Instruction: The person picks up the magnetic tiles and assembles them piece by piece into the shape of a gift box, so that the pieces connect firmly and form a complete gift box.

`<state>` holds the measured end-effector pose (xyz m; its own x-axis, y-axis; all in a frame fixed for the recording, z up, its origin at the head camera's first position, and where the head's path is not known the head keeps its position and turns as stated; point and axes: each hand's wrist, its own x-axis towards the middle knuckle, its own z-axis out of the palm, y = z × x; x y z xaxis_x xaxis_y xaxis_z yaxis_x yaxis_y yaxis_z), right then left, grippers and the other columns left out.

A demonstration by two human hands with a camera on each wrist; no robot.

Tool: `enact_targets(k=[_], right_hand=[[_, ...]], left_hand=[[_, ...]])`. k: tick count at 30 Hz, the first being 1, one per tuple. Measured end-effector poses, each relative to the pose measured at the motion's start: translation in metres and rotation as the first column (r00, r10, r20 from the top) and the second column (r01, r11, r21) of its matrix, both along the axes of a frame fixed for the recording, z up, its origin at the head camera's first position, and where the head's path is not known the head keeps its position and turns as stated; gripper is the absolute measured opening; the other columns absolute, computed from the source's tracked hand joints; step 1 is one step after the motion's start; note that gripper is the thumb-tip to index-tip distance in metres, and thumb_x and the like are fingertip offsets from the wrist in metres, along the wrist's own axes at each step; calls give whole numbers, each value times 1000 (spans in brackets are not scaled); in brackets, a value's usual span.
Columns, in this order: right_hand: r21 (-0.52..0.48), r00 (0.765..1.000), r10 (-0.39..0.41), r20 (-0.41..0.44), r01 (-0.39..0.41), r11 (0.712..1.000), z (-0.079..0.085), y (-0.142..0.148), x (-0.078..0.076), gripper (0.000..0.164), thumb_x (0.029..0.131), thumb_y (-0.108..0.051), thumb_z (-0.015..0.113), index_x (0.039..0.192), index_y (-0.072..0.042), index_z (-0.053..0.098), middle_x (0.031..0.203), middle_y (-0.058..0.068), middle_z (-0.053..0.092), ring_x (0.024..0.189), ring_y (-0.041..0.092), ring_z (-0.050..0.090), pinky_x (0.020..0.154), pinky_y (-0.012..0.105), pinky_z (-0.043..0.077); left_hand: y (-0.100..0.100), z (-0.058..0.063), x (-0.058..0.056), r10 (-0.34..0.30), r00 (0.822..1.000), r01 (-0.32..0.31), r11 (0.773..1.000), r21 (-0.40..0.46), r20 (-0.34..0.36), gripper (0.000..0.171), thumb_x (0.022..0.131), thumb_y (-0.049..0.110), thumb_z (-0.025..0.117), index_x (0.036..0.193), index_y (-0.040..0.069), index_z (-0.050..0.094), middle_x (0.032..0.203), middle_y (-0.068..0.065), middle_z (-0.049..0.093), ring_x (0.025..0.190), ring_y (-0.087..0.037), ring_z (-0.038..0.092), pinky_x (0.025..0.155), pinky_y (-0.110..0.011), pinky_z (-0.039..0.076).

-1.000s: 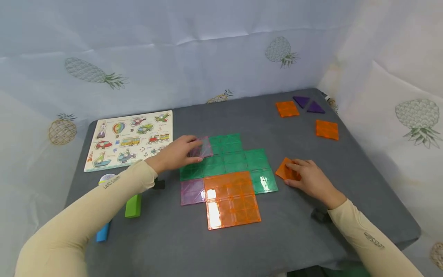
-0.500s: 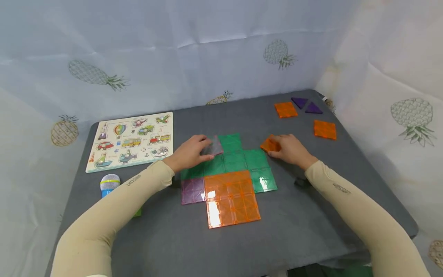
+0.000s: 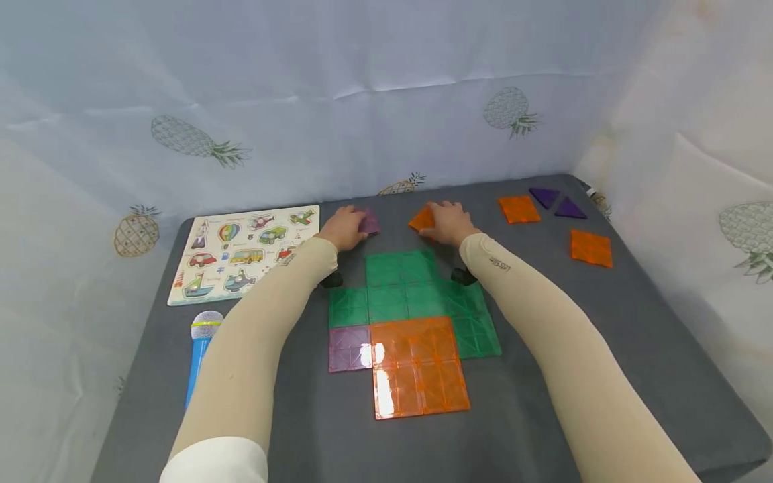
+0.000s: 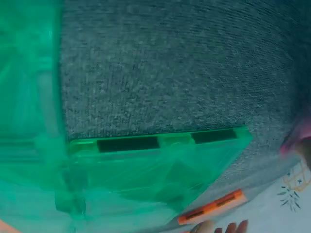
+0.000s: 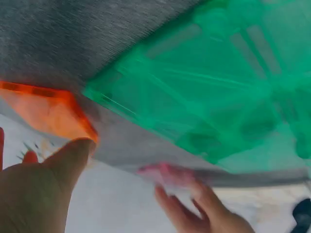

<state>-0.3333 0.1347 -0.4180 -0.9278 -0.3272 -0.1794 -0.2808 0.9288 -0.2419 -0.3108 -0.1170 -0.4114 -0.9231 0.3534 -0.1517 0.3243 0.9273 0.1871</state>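
Note:
My left hand [image 3: 344, 229] pinches a translucent pinkish-purple square magnetic tile [image 3: 370, 223] beyond the far edge of the flat tile layout. Its fingers cover part of that tile; in the left wrist view only a blurred bit of the purple tile [image 4: 297, 135] shows at the right edge. To the right, my right hand [image 3: 447, 223] grips an orange square magnetic tile [image 3: 422, 219], tilted in the right wrist view, with the thumb [image 5: 77, 150] on its edge. Between my forearms lie joined green magnetic tiles [image 3: 388, 303], a large orange square tile [image 3: 419, 365] and a second purple tile [image 3: 350, 349].
A wooden vehicle puzzle board [image 3: 241, 251] lies at the back left, with a blue toy microphone [image 3: 198, 355] nearer me. Loose orange tiles [image 3: 591, 248] and purple triangle tiles [image 3: 570, 208] lie at the back right. A pineapple-print cloth [image 3: 362, 134] hangs behind the table.
My left hand has carried the purple tile off the green tiles toward the back. My right hand has brought the orange tile leftward and away from me. The two hands are closer together.

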Motion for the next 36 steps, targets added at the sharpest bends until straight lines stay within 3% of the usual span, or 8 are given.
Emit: enact_targets(k=[4, 8, 13, 20, 25, 29, 34, 36], right_hand=[[-22, 990, 140, 10, -140, 990, 6, -2, 18, 65, 89, -48, 55, 142, -12, 40, 145, 17, 37, 131, 41, 31, 101, 60, 31], [-58, 929, 343, 139, -338, 939, 16, -6, 39, 77, 85, -48, 61, 145, -10, 32, 150, 16, 30, 137, 39, 27, 107, 57, 27], [57, 895, 357, 267, -384, 922, 16, -22, 58, 101, 75, -54, 68, 151, -25, 8, 156, 13, 11, 142, 37, 14, 106, 65, 21], [76, 906, 340, 252, -368, 927, 8, -43, 64, 115, 66, -57, 74, 150, -32, -1, 156, 11, 8, 142, 37, 9, 103, 70, 17], [87, 934, 286, 215, -310, 947, 7, -41, 56, 118, 62, -56, 77, 151, -26, 5, 150, 10, 12, 137, 35, 13, 103, 65, 20], [92, 944, 250, 215, -275, 957, 7, -38, 54, 115, 59, -52, 81, 149, -22, 16, 146, 11, 14, 133, 34, 14, 102, 64, 19], [74, 945, 255, 205, -274, 959, 0, -37, 62, 116, 57, -50, 83, 147, -19, 16, 147, 13, 14, 136, 36, 14, 102, 70, 16], [68, 949, 267, 166, -281, 957, -3, -38, 68, 116, 58, -49, 82, 148, -18, 15, 148, 13, 15, 137, 37, 15, 102, 71, 14]], left_hand=[[-4, 4, 14, -14, 1000, 14, 1000, -20, -6, 55, 92, 36, 56, 136, 6, 46, 145, -27, 29, 134, -47, 26, 108, -53, 29], [-4, 16, 40, -106, 992, 106, 994, -4, 75, 80, 84, 46, 64, 145, 5, 32, 149, -22, 25, 139, -40, 23, 110, -50, 27], [2, 16, 63, -201, 951, 202, 979, 20, 235, 107, 76, 51, 70, 150, 3, 8, 155, -19, 12, 143, -36, 12, 114, -48, 21], [-17, 9, 115, 3, 969, -25, 996, 84, 247, 105, 83, 49, 64, 146, -9, 4, 151, -32, 8, 139, -46, 13, 112, -53, 21], [-29, -7, 163, 101, 964, -163, 956, 245, 244, 98, 87, 45, 59, 144, -13, 3, 151, -33, 5, 141, -46, 6, 113, -54, 15], [-22, -23, 190, 131, 942, -265, 854, 447, 309, 98, 87, 46, 58, 147, -5, 1, 154, -26, 1, 143, -40, 0, 113, -55, 11], [-13, -31, 209, 157, 885, -449, 531, 719, 438, 87, 92, 32, 57, 150, 5, -4, 157, -14, 0, 145, -26, 6, 115, -46, 14], [-9, -29, 216, 142, 897, -433, 478, 764, 419, 87, 92, 26, 58, 150, 6, -5, 158, -11, -3, 145, -24, 4, 116, -45, 13]])
